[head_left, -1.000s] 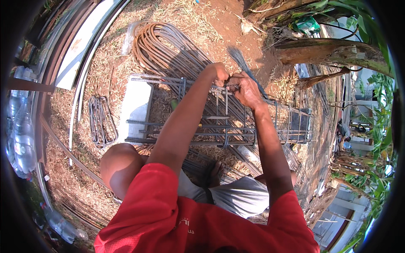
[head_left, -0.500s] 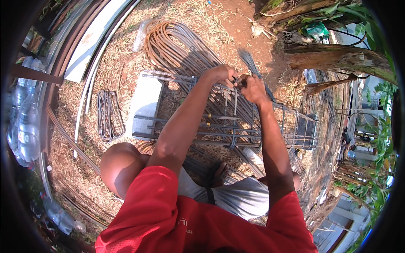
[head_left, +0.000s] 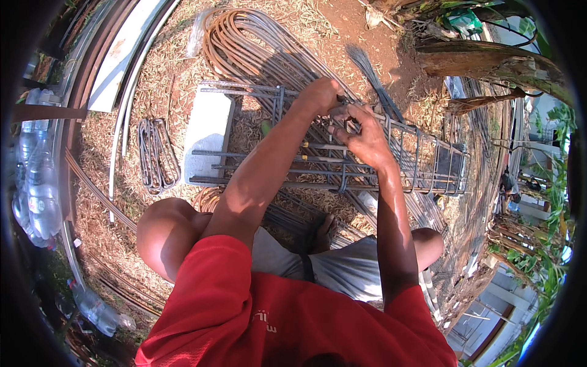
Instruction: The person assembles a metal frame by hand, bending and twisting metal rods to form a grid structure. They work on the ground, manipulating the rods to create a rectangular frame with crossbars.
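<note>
A long cage of steel reinforcing bars [head_left: 287,185] with square stirrups lies across the ground before me, its left end on a pale block [head_left: 205,131]. Both hands meet at its far top bar. My left hand [head_left: 319,98] is closed there, with a small dark thing showing at its fingers. Close beside it, my right hand [head_left: 370,137] has curled fingers around something dark near the same bar. The fingers hide most of what each hand holds. Just beyond lies a bundle of thin tie wire [head_left: 374,79].
Rusty bent bars [head_left: 229,37] run diagonally beneath the cage. A stack of loose stirrups [head_left: 158,156] lies left of the block. Plastic bottles [head_left: 40,183] and long pale pipes [head_left: 117,147] are at the far left. Thick plant trunks [head_left: 483,61] reach in from the right.
My right hand has turned, its fingers loosening and spreading more toward me. Both hands remain at the far bar. The view has shifted slightly.
</note>
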Motion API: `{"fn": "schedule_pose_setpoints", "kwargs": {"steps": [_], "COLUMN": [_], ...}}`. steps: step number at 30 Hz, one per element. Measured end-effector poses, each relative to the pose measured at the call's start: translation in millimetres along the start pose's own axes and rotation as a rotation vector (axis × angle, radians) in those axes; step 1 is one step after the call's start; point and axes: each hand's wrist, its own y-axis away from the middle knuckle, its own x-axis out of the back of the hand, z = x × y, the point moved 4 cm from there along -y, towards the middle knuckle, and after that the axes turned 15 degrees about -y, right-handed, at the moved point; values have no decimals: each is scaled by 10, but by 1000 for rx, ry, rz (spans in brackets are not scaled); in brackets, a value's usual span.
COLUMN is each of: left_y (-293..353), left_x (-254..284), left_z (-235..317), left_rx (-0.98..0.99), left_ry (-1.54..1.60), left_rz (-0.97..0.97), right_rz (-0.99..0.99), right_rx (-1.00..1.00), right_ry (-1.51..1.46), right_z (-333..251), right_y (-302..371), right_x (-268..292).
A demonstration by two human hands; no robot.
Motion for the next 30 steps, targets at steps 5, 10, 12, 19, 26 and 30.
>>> {"fn": "schedule_pose_setpoints", "kwargs": {"steps": [5, 10, 12, 19, 26, 30], "left_y": [35, 34, 24, 54, 55, 95], "left_x": [-26, 81, 124, 188, 170, 157], "left_z": [2, 24, 18, 27, 110, 104], "left_rx": [-3, 21, 41, 73, 12, 51], "left_ry": [158, 183, 229, 266, 38, 10], "left_rz": [2, -103, -162, -223, -182, -141], "right_rz": [-192, -206, -179, -361, 0, -219], "right_rx": [44, 48, 78, -483, -175, -289], "right_ry": [75, 49, 77, 260, 597, 605], "right_z": [-125, -173, -239, -114, -172, 29], "right_y": [529, 365, 344, 408, 48, -371], "right_x": [-362, -543, -433, 590, 1469, 1494]}}
